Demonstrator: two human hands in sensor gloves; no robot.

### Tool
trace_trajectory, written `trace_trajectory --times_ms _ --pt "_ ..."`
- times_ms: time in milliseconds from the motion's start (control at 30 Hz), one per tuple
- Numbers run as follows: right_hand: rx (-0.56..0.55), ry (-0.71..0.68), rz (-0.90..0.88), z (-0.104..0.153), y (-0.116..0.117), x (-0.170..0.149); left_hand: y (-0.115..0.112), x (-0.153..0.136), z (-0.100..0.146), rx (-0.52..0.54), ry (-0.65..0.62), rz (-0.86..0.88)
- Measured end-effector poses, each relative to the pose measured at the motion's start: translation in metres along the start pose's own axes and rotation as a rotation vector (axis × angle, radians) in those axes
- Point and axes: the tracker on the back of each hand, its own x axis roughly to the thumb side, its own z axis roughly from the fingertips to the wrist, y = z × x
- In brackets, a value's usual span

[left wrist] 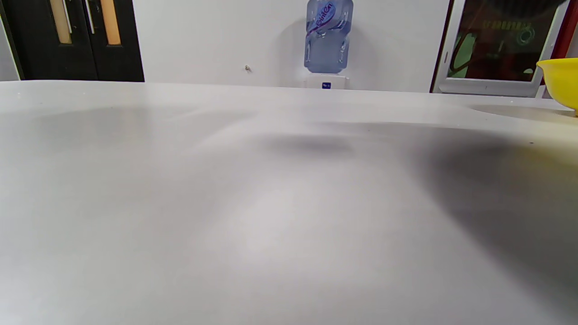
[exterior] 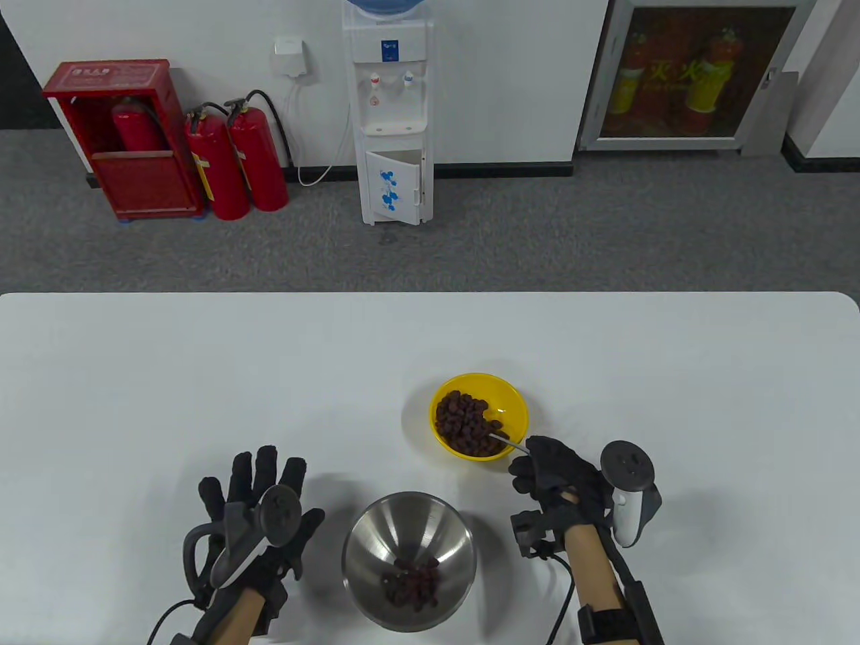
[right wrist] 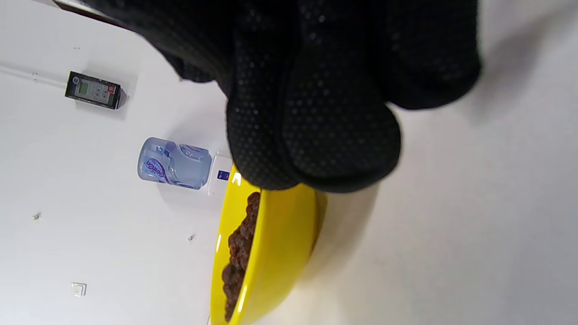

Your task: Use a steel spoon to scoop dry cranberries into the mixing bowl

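A yellow bowl (exterior: 480, 415) of dry cranberries (exterior: 463, 421) stands right of the table's middle. It also shows in the right wrist view (right wrist: 266, 253) and at the right edge of the left wrist view (left wrist: 562, 83). My right hand (exterior: 554, 474) grips the handle of the steel spoon (exterior: 508, 442), whose tip is in the cranberries at the bowl's near right side. The steel mixing bowl (exterior: 408, 559) stands near the front edge with some cranberries (exterior: 411, 583) in its bottom. My left hand (exterior: 259, 510) lies flat on the table with fingers spread, left of the mixing bowl, holding nothing.
The white table (exterior: 201, 376) stretches bare to the left and back. Beyond its far edge stand a water dispenser (exterior: 393, 114) and red fire extinguishers (exterior: 235, 161) on the floor.
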Motion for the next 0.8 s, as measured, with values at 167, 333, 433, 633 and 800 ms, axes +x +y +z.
trace_trajectory --times_ms 167,333,433,633,800 --pt "-0.015 -0.011 -0.04 0.001 -0.006 0.002 0.0 0.0 0.0 -0.002 0.0 0.002" --pt "-0.029 -0.024 -0.049 0.003 -0.01 0.004 0.0 0.0 0.0 -0.001 0.0 0.004" --pt "-0.045 -0.039 -0.03 0.004 -0.012 0.005 0.0 0.0 0.0 -0.001 -0.001 0.0" --pt "-0.05 -0.094 -0.022 0.011 -0.014 0.011 0.0 0.0 -0.001 -0.003 -0.004 0.002" --pt "-0.065 -0.145 0.009 0.023 -0.015 0.022 0.0 0.001 0.0 -0.006 -0.012 0.0"
